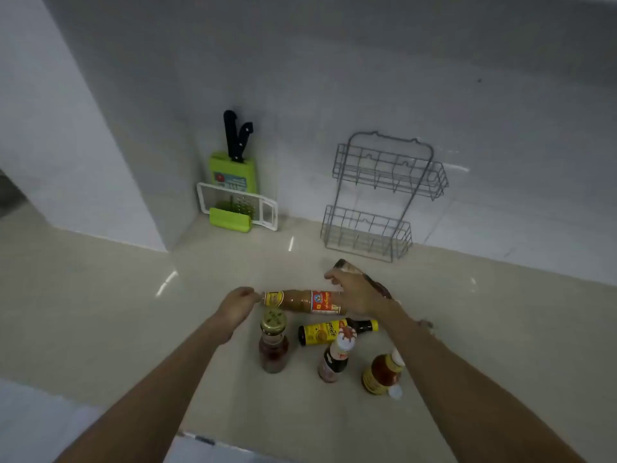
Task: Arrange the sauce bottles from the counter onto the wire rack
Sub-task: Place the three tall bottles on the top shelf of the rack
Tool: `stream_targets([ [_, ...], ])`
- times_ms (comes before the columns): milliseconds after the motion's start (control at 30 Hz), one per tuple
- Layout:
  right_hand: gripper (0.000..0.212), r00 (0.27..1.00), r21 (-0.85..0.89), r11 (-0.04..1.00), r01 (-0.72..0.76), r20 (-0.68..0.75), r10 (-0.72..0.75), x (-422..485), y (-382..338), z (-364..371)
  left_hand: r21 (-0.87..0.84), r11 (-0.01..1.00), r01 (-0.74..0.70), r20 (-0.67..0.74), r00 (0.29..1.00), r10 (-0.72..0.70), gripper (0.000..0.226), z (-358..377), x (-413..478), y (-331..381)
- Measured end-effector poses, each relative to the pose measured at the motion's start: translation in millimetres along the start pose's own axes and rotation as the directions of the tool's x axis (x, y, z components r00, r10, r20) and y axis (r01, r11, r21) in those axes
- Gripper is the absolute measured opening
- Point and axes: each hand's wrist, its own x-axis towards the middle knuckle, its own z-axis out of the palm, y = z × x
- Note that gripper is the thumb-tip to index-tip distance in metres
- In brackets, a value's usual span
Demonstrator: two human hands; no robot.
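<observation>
Bottles [273, 345] stand and lie on the counter [100, 312], well short of the wire rack [384, 195] leaning on the back wall. The left hand [238, 304], fingers curled, pinches the cap end of a lying brown bottle [300, 300]. The right hand [354, 292] covers its base (grip hidden, so I cannot tell). A dark bottle [349, 266] behind that hand is mostly blocked.

Before me, a glossy beige stone countertop [100, 312] shows streaks of reflected light and meets a plain pale grey wall [334, 78]. At my left, a white square pillar [66, 145] projects forward. In the corner stand a lime-green plastic knife block [233, 172], holding black-handled knives [235, 135], and a white plastic slicer frame [245, 203].
</observation>
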Motion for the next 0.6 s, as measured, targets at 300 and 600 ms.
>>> stream_targets([
  [300, 0.077, 0.973, -0.355, 0.933, 0.059, 0.228, 0.025, 59.5, 17.5, 32.5, -0.042, 0.994, 0.097, 0.063, 0.994, -0.094, 0.062, 6.5, 39.3, -4.9],
  [600, 0.058, 0.97, -0.496, 0.864, 0.092, 0.24, 0.035, 92.7, 30.5, 44.6, -0.166, 0.985, 0.04, 0.028, 0.999, -0.035, 0.036, 12.2, 62.4, -9.7],
])
